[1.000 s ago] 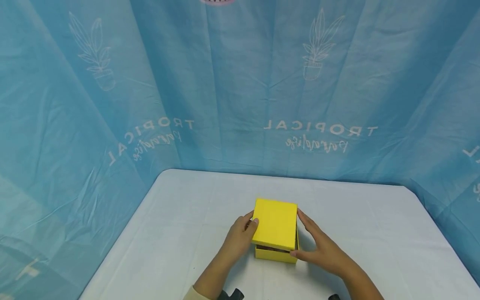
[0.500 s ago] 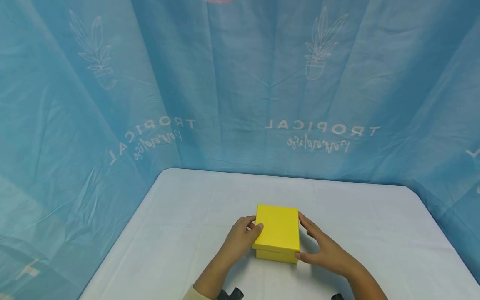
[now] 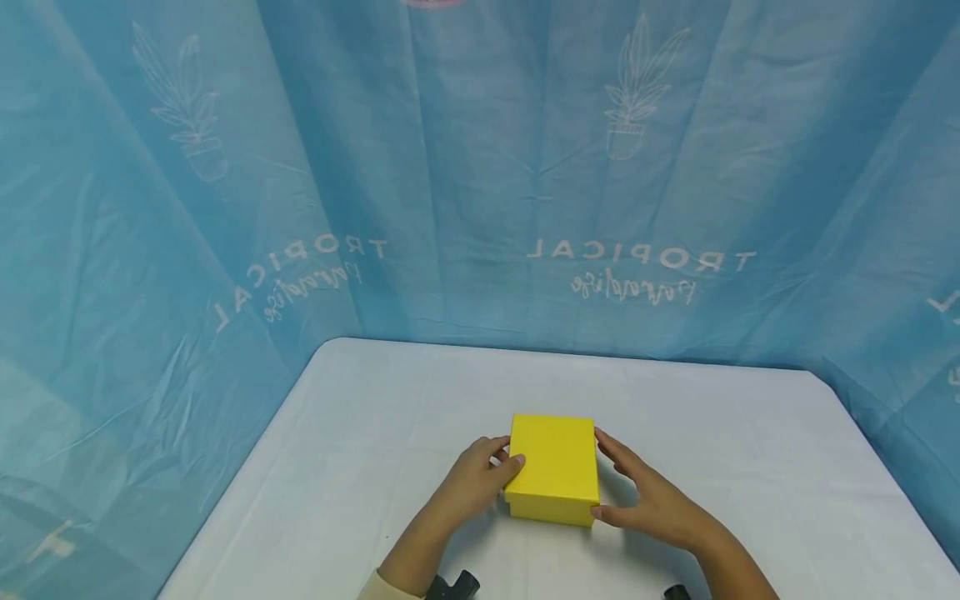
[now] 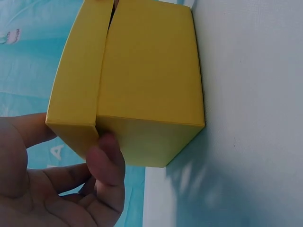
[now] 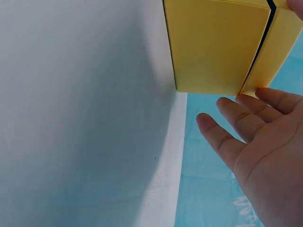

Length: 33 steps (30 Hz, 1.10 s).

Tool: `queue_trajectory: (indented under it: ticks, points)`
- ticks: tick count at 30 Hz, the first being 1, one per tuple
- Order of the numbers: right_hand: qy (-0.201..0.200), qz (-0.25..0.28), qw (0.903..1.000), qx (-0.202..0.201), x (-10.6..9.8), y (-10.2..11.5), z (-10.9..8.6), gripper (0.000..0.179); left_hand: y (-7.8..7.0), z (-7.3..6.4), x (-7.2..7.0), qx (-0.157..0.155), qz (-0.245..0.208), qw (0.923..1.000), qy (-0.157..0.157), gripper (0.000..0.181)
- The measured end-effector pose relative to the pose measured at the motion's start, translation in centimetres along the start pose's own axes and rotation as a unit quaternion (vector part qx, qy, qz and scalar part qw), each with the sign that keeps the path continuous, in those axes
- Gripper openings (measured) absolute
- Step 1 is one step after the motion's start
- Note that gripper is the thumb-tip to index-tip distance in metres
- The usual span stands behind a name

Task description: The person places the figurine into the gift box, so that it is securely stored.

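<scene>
A yellow cardboard box stands on the white table, its lid (image 3: 555, 454) seated over the base (image 3: 551, 511). On the left, my left hand (image 3: 472, 479) pinches the lid, thumb on the top edge and fingers at the side. The left wrist view shows a fingertip at the lower edge of the lid (image 4: 78, 66), beside the base (image 4: 149, 66), with a narrow dark gap at one end. My right hand (image 3: 652, 504) spans the right side, its thumb at the near corner and straight fingertips by the far corner. In the right wrist view, those fingers (image 5: 244, 120) are spread.
The white tablecloth (image 3: 405, 408) covers a table with rounded far corners. Behind and beside it hang blue curtains (image 3: 480, 183) printed with plants and lettering. Dark wrist gear (image 3: 453, 586) shows below the left forearm.
The lid has come down from a tilted, raised position with the near side open, and now sits over the base. Both hands have lowered slightly with it.
</scene>
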State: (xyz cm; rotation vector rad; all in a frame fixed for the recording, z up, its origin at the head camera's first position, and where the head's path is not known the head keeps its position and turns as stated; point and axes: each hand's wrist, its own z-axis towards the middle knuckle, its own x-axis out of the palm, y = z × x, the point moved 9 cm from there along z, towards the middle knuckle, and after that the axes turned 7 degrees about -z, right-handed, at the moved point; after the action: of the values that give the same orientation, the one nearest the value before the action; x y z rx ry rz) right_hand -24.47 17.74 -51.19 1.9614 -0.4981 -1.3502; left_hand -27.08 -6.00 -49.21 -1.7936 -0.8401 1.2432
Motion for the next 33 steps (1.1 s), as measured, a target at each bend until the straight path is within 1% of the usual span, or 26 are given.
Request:
queue_trajectory:
  ticks: [7, 12, 15, 19, 22, 24, 27, 29, 33]
  points:
    - [0.002, 0.002, 1.0000, -0.006, -0.1, 0.0, -0.1, 0.100, 0.1, 0.2, -0.1, 0.007, -0.020, 0.9998, 0.004, 0.062]
    - [-0.005, 0.010, 0.9999, -0.003, -0.2, 0.3, -0.2, 0.101, 0.2, 0.1, -0.2, 0.006, -0.036, 0.9993, 0.009, 0.067]
    - [-0.012, 0.010, 0.9999, -0.006, -0.3, 0.6, -0.2, 0.101, 0.1, 0.1, -0.2, 0.007, -0.035, 0.9993, 0.010, 0.070]
    - [-0.023, 0.006, 0.9990, -0.038, -0.4, 1.2, -0.2, 0.101, 0.1, 0.1, -0.4, 0.006, -0.026, 0.9996, 0.007, 0.073]
    - [-0.035, -0.001, 0.9968, -0.072, -0.5, 1.7, -0.3, 0.101, -0.1, 0.1, -0.4, 0.010, -0.025, 0.9996, 0.008, 0.074]
    - [-0.041, -0.005, 0.9954, -0.087, -0.6, 1.9, -0.4, 0.100, -0.2, 0.0, -0.4, 0.013, -0.021, 0.9997, 0.006, 0.074]
    - [-0.047, -0.012, 0.9932, -0.106, -0.6, 2.3, -0.6, 0.097, -0.3, -0.1, -0.5, 0.020, -0.016, 0.9997, 0.005, 0.073]
    - [-0.047, -0.012, 0.9926, -0.111, -0.6, 2.4, -0.6, 0.093, -0.4, -0.1, -0.5, 0.026, -0.013, 0.9996, 0.005, 0.072]
    - [-0.051, -0.018, 0.9894, -0.135, -0.5, 2.8, -0.7, 0.086, -0.6, -0.1, -0.4, 0.045, -0.002, 0.9990, 0.006, 0.069]
